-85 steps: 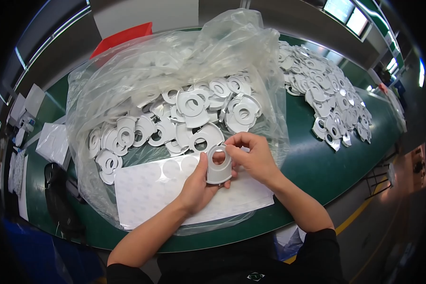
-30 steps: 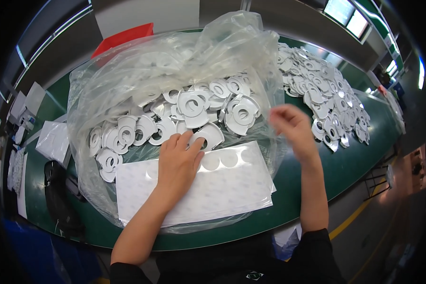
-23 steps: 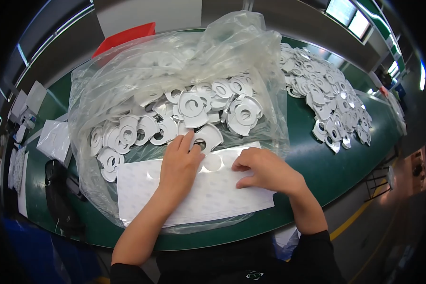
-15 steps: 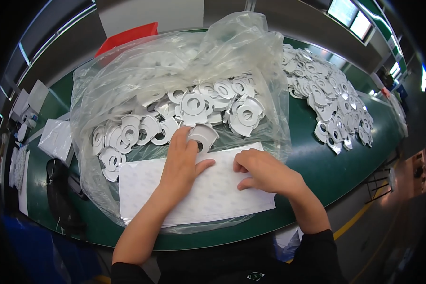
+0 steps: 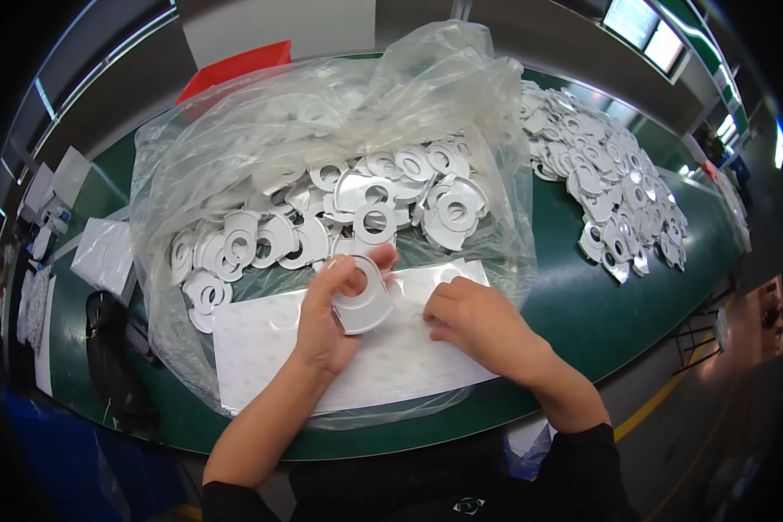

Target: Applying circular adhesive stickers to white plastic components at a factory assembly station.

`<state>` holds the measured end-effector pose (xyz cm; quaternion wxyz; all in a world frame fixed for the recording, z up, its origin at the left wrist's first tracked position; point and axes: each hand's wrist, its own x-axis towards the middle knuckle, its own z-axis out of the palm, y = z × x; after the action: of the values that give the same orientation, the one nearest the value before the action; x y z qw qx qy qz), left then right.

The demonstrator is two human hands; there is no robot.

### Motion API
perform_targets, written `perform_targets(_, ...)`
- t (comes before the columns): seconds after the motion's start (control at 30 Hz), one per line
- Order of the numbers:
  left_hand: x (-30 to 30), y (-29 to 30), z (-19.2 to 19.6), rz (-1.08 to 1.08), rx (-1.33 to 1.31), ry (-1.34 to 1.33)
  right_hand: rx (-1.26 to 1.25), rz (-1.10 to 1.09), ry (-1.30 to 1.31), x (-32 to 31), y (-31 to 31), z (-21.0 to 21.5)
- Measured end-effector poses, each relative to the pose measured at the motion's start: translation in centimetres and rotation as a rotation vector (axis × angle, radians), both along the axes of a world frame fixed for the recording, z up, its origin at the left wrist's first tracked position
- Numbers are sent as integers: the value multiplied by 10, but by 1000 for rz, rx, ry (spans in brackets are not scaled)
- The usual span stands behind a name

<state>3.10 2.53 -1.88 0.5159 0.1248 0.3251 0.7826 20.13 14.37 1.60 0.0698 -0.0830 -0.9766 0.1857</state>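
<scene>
A flat silver-grey part with a round hole (image 5: pixel 367 315) is gripped in my left hand (image 5: pixel 320 329), fingers behind it and thumb at its edge. My right hand (image 5: pixel 483 326) is over the right half of a stack of white sheets (image 5: pixel 265 361). Its fingertips are pinched together; what they hold, if anything, is too small to make out. Faint round marks cover the sheets. Just beyond, a loose pile of the same silver parts (image 5: pixel 374 224) lies in the mouth of a large clear plastic bag (image 5: pixel 261 122).
A second heap of silver parts (image 5: pixel 596 165) spreads over the green table (image 5: pixel 574 296) on the right. Behind the bag stands a red bin (image 5: pixel 235 71). To the left are a white plastic-wrapped package (image 5: pixel 104 254) and a black bundle (image 5: pixel 113 365).
My left hand has taken a silver part from the pile and drawn it back over the sheets. The right hand has moved slightly left, its fingers closing; the sheets have shifted a little left.
</scene>
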Motion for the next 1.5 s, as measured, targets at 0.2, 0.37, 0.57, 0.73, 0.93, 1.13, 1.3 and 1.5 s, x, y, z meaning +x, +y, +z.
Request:
perform_targets(0.2,7,2,-9,-193,35,-305,7,12,23,1,0,12)
perform_targets(0.37,8,4,-24,-246,113,-238,-330,139,61,7,18,29)
perform_targets(0.57,22,9,-6,-199,-16,-65,-1101,107,462,10,22,26)
perform_targets(0.73,20,4,-14,-291,-25,-46,-1121,-232,560,-24,9,-11)
perform_targets(0.93,23,6,-9,-275,-54,-13,-1254,-212,487,-31,1,-21)
perform_targets(1.13,24,6,-10,-261,-66,-21,-1230,-227,489,-31,0,-23)
perform_targets(1.3,23,6,-12,-267,-41,-22,-1230,-226,490,-31,0,-23)
perform_targets(1.5,23,5,-14,-273,-12,-35,-1237,-228,493,-31,-1,-23)
